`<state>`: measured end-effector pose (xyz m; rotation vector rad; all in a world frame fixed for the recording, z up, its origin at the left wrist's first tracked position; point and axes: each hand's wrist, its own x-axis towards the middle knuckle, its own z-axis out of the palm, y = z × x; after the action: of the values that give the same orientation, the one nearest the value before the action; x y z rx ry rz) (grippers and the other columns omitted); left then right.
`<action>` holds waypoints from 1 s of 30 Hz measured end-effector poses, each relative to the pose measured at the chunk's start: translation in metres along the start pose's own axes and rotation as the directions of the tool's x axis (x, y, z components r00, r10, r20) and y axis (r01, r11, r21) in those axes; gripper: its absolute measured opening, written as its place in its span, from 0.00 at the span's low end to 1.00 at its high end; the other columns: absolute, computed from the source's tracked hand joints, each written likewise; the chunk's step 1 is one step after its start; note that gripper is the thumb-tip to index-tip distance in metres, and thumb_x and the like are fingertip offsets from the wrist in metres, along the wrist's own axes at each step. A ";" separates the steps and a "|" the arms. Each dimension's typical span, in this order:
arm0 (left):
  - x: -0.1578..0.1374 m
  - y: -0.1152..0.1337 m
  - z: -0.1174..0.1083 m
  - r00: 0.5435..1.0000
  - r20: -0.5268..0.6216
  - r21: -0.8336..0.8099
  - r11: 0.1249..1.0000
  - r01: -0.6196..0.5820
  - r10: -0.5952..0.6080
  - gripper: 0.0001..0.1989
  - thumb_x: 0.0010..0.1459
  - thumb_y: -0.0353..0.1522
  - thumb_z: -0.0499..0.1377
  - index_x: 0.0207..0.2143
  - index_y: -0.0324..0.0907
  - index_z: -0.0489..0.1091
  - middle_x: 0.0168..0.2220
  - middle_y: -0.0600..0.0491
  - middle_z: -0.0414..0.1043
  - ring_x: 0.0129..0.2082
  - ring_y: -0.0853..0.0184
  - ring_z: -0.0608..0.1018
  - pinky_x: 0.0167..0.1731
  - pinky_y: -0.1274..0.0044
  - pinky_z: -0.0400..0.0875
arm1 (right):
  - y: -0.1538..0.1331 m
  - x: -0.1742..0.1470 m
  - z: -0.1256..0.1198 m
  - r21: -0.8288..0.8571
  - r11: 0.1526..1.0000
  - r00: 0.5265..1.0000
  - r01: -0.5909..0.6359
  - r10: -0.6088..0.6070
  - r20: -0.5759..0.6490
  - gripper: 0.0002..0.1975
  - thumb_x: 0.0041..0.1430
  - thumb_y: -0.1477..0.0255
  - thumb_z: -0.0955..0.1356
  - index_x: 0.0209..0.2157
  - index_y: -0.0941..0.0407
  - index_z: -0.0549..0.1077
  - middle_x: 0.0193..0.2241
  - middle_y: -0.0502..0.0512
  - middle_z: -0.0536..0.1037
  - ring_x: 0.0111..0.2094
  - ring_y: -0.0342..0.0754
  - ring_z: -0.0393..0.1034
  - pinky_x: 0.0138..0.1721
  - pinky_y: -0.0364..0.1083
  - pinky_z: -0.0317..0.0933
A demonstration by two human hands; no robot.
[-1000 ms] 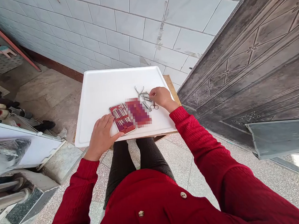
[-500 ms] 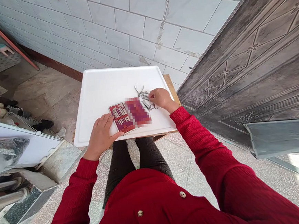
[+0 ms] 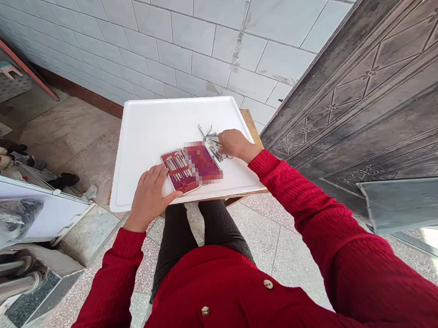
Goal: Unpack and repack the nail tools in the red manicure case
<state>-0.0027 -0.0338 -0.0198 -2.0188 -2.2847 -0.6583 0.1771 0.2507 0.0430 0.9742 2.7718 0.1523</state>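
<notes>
1. The right hand's fingers, right of the frame's centre, curl over loose metal tools (image 3: 212, 140). Half a second ago the thumb and fingertips showed in a pinch; now the fingertips are hidden, and I cannot tell how far they close or what they hold.
2. The right hand (image 3: 235, 145) turns its back up more than before and covers more of the scissors (image 3: 225, 157), whose loops peek out below it. Its wrist is nearly straight, the forearm running to the lower right.
3. The left hand (image 3: 148, 194), left of centre, stays as it was: palm down, fingers together, thumb spread wide, the tips touching the case's left and lower edges without a closed grip.
4. The case (image 3: 183, 189) lies open just below centre, a row of tools (image 3: 177, 163) in its left half; its right half is partly blurred.
5. Beneath everything is a white board (image 3: 144, 129).
</notes>
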 end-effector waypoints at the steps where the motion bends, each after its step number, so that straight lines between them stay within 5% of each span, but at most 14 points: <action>1: 0.000 0.000 0.000 1.000 0.000 0.002 1.000 0.003 -0.003 0.36 0.69 0.55 0.54 0.69 0.41 0.60 0.71 0.36 0.62 0.71 0.44 0.64 0.70 0.50 0.59 | 0.000 0.000 0.000 -0.005 1.000 1.000 0.012 -0.012 0.002 0.13 0.63 0.73 0.71 0.47 0.64 0.81 0.46 0.73 0.82 0.44 0.62 0.77 0.38 0.50 0.60; 8: 0.000 0.000 0.000 1.000 0.010 0.006 1.000 0.011 -0.011 0.35 0.69 0.54 0.54 0.68 0.41 0.60 0.71 0.36 0.62 0.72 0.44 0.63 0.70 0.51 0.58 | 0.001 -0.004 -0.004 0.014 0.997 0.997 0.082 -0.082 0.013 0.13 0.64 0.76 0.70 0.49 0.63 0.80 0.43 0.68 0.83 0.42 0.58 0.76 0.38 0.49 0.58; 13: 0.000 0.000 -0.001 1.000 0.016 0.019 1.000 0.009 -0.009 0.36 0.69 0.55 0.53 0.68 0.41 0.59 0.71 0.36 0.61 0.72 0.45 0.63 0.70 0.51 0.58 | 0.000 -0.007 -0.011 -0.012 0.996 0.996 0.089 -0.089 0.005 0.11 0.68 0.76 0.66 0.44 0.64 0.81 0.47 0.70 0.82 0.43 0.57 0.76 0.37 0.49 0.55; 22: 0.000 0.001 -0.001 1.000 0.023 0.018 1.000 0.015 -0.015 0.35 0.70 0.54 0.53 0.69 0.42 0.59 0.71 0.37 0.61 0.72 0.46 0.63 0.70 0.51 0.58 | -0.002 -0.002 -0.004 -0.072 0.994 0.995 0.078 -0.074 0.066 0.15 0.68 0.76 0.65 0.49 0.68 0.78 0.48 0.74 0.81 0.45 0.60 0.76 0.36 0.49 0.54; 30: -0.001 -0.002 0.002 1.000 0.021 0.012 1.000 0.008 -0.009 0.37 0.67 0.54 0.57 0.69 0.41 0.60 0.71 0.37 0.62 0.71 0.44 0.64 0.70 0.50 0.58 | -0.005 -0.022 -0.017 -0.084 0.994 0.998 0.063 -0.064 -0.010 0.16 0.66 0.77 0.65 0.52 0.70 0.75 0.47 0.75 0.80 0.45 0.61 0.75 0.36 0.49 0.52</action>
<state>-0.0036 -0.0341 -0.0220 -2.0216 -2.3040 -0.6257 0.1871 0.2328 0.0619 0.8664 2.7790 0.2637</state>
